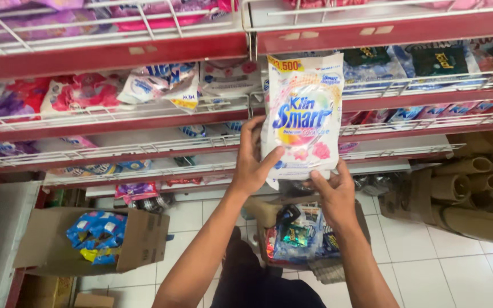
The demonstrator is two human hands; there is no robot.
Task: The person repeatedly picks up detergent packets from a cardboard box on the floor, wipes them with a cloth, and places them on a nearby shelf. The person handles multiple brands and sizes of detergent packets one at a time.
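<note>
Left of the glossy white detergent pouch [302,117], an open brown cardboard box [138,239] of crinkled blue packets is seen on the tiled floor. The flat, rectangular pouch is held upright before the red wire-railed shelves [144,54], its lower left edge clamped by the left hand [252,162]. Its bottom right corner is pinched by the right hand [333,191], and right of the pouch cardboard tubes [469,182] are stacked.

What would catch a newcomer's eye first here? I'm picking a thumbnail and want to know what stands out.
First, the white detergent pouch with bright blue and pink print, held upright at centre by the left hand and right hand before the red shelves. Next, the open cardboard box of blue packets on the tiled floor, lower left, and brown cardboard tubes at right.
</note>
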